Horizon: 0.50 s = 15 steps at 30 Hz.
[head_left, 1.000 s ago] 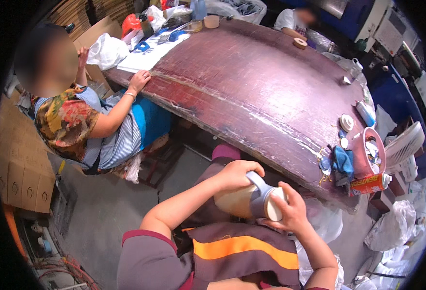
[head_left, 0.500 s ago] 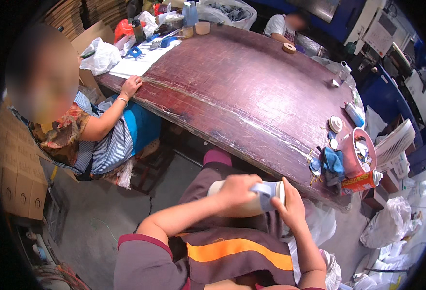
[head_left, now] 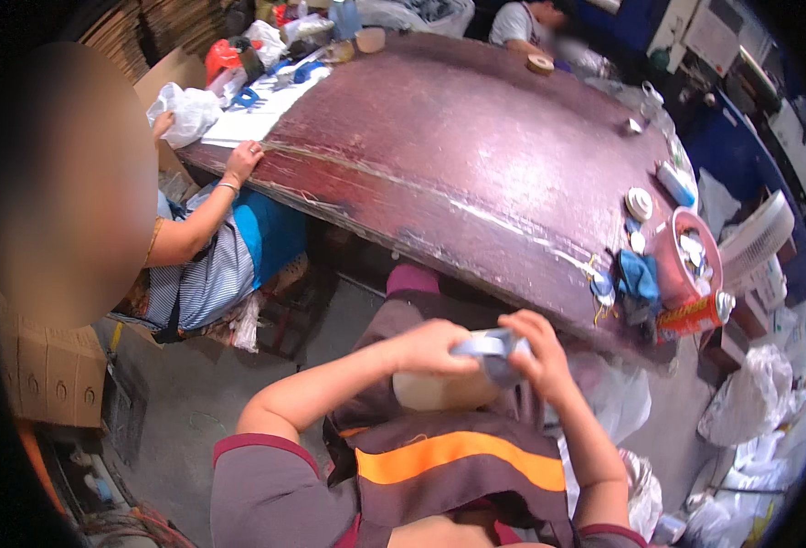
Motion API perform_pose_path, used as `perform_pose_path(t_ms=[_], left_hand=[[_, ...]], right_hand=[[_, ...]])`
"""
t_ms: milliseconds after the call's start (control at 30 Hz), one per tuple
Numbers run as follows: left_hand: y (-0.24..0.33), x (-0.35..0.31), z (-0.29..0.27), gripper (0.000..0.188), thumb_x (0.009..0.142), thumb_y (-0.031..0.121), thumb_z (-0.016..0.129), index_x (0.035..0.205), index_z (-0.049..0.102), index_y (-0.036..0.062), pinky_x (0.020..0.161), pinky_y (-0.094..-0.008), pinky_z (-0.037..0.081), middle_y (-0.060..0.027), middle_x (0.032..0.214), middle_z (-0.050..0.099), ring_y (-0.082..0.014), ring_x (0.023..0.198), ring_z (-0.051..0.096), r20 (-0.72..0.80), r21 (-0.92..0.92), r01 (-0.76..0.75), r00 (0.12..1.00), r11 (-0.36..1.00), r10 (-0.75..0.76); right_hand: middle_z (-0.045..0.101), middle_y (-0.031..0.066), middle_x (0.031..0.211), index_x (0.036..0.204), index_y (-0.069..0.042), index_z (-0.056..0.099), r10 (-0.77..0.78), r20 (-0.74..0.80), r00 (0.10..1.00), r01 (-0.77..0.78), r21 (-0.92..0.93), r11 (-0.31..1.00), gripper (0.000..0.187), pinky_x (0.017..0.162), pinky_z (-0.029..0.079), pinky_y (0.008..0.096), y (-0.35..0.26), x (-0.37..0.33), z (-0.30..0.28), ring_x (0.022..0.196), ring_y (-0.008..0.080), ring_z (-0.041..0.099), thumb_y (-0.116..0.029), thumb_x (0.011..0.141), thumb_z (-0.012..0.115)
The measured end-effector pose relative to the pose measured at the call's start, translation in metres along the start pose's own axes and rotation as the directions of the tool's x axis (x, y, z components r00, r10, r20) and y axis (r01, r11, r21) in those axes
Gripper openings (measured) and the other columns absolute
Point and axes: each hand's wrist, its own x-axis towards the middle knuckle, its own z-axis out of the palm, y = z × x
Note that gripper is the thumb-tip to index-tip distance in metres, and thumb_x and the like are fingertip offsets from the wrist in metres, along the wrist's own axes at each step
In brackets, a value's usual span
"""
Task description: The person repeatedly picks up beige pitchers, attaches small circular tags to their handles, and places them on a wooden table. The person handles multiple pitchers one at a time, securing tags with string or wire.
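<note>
A cream, rounded, drum-like thing (head_left: pixel 435 391) lies across my lap; its exact kind is unclear. At its right end is a blue-grey band (head_left: pixel 493 358), blurred by motion. My left hand (head_left: pixel 438 347) is closed on the band's left part, above the cream thing. My right hand (head_left: pixel 535 352) curls round the band's right side, thumb toward me and fingers over the top. The band hides part of the cream thing's end. Both hands are over my lap, just short of the table's near edge.
The large dark-red table (head_left: pixel 440 137) carries a pink bucket (head_left: pixel 682 256), an orange-red spray can (head_left: pixel 695 315), a blue cloth (head_left: pixel 639 274) and a tape roll (head_left: pixel 540 64). A co-worker's hand (head_left: pixel 243 162) rests on its left edge. Another person (head_left: pixel 519 26) sits beyond.
My hands have risen slightly, and the blue-grey band has turned and sits higher against the cream thing's end. The co-worker at left leans closer, a second hand now at the white bag.
</note>
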Motion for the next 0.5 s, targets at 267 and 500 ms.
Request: perform_pose_path(t_ms=[267, 500], left_hand=[[0.028, -0.007, 0.017, 0.024, 0.088, 0.024, 0.065, 0.099, 0.055, 0.0052, 0.043, -0.0201, 0.035, 0.0031, 0.068, 0.052, -0.0031, 0.049, 0.044, -0.079, -0.483, 0.044, 0.992, 0.874, -0.094], [0.039, 0.007, 0.024, 0.02, 0.089, 0.023, 0.065, 0.092, 0.055, 0.0056, 0.043, -0.0196, 0.034, 0.0042, 0.064, 0.049, -0.0025, 0.049, 0.043, -0.238, -0.48, 0.023, 0.959, 0.877, -0.155]], right_hand=[[0.052, 0.0159, 0.129, 0.125, -0.013, 0.058, 0.155, 0.032, 0.987, -0.158, 0.11, 0.981, 0.047, 0.105, 0.035, 0.0391, 0.01, 0.019, -0.003, 0.123, 0.0304, 0.047, -0.04, 0.086, 0.058], [0.053, 0.0099, 0.128, 0.127, -0.006, 0.056, 0.221, 0.088, 0.971, -0.236, 0.477, 0.847, 0.046, 0.107, 0.03, 0.0365, 0.039, 0.03, -0.017, 0.123, 0.0227, 0.046, -0.034, 0.091, 0.051]])
